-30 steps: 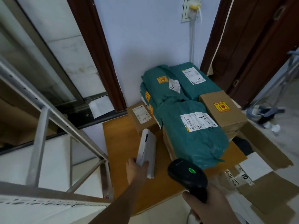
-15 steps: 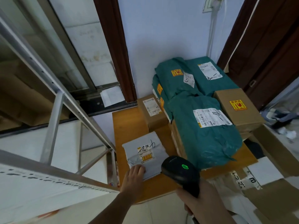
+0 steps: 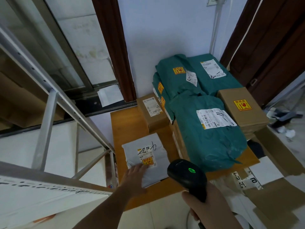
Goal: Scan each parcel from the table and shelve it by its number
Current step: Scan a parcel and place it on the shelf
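A flat grey parcel point(image 3: 145, 156) lies label-up on the near left of the wooden table point(image 3: 125, 126). My left hand point(image 3: 134, 178) rests flat on its near corner, fingers straight. My right hand point(image 3: 208, 210) grips a black barcode scanner point(image 3: 187, 176) with a green light on, held just right of the grey parcel. Behind it stand a small brown box point(image 3: 153, 113), a big green bag parcel point(image 3: 208, 131) with a white label, two more green bags point(image 3: 194, 75) by the wall and a brown box point(image 3: 241, 108) with a yellow sticker.
A metal shelf frame point(image 3: 49, 100) fills the left side, its white shelf board point(image 3: 41, 195) at lower left. Flattened cardboard and paper point(image 3: 272, 187) lie on the floor to the right. A dark wooden door point(image 3: 272, 47) stands at the right.
The grey parcel stood on edge in my left hand a second ago; it now lies flat, label up, with that hand flat on it. The scanner stays to its right.
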Action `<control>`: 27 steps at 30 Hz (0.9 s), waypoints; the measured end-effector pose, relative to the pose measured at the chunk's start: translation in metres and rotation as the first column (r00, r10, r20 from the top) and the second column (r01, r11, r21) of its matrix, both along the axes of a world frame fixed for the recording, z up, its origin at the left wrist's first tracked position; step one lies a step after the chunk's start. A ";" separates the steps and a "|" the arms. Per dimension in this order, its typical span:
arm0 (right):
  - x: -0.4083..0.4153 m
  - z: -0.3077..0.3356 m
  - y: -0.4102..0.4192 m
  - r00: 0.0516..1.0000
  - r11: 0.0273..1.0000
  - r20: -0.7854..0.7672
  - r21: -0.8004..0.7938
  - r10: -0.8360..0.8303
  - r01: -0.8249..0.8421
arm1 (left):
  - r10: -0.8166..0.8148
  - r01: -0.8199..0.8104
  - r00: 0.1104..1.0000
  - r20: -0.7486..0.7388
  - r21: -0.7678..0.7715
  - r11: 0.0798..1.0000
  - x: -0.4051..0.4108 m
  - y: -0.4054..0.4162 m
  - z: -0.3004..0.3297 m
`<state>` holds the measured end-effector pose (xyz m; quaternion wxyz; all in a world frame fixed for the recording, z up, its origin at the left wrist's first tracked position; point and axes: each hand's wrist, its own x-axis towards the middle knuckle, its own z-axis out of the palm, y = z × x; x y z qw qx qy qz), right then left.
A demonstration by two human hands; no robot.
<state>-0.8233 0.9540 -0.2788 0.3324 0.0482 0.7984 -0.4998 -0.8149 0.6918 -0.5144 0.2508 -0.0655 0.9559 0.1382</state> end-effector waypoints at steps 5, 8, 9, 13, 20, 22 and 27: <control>0.000 -0.002 0.003 0.999 0.999 0.023 -0.009 -0.047 0.048 | 0.211 -0.212 0.974 -0.083 -0.003 0.977 -0.004 0.022 -0.005; 0.000 -0.005 0.005 0.996 0.997 0.033 -0.019 -0.080 0.081 | 0.415 -0.414 0.908 -0.065 0.029 0.910 -0.011 0.038 -0.003; 0.000 -0.006 0.006 0.996 0.996 0.034 -0.021 -0.086 0.087 | 0.493 -0.491 0.869 -0.049 0.041 0.870 -0.014 0.045 -0.001; -0.001 -0.009 0.009 0.997 0.997 0.020 -0.004 -0.071 0.071 | 0.773 -0.773 0.632 0.062 0.130 0.621 -0.034 0.069 0.008; -0.005 -0.014 0.013 0.996 0.997 0.041 0.012 -0.081 0.080 | 0.920 -0.946 0.160 0.357 0.323 0.039 -0.080 0.095 0.016; -0.007 -0.015 0.015 0.995 0.996 0.047 0.017 -0.083 0.082 | 0.865 -0.924 0.095 0.493 0.367 -0.108 -0.092 0.099 0.013; -0.009 -0.015 0.017 0.998 0.998 0.017 0.007 -0.068 0.068 | 0.857 -0.864 0.363 0.365 0.477 0.162 -0.098 0.079 0.028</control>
